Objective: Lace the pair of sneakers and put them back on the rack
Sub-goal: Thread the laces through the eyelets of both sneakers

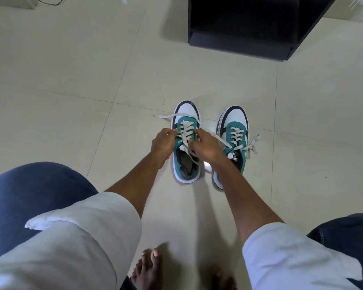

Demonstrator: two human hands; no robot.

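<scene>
Two white, teal and black sneakers stand side by side on the tiled floor, toes pointing away from me. On the left sneaker [187, 114], cream laces cross the eyelets; one loose end [162, 116] trails off to the left. My left hand [162, 143] pinches the lace at that shoe's left edge. At the shoe's right edge, my right hand [204, 146] grips the other lace strand. The right sneaker [236, 122] is laced, its loose ends [253, 144] lying off to the right.
A black rack or cabinet [249, 24] stands on the floor at the upper right, beyond the shoes. My knees in dark trousers and my bare feet [149, 266] fill the lower frame. A cable [50, 2] lies at the top left.
</scene>
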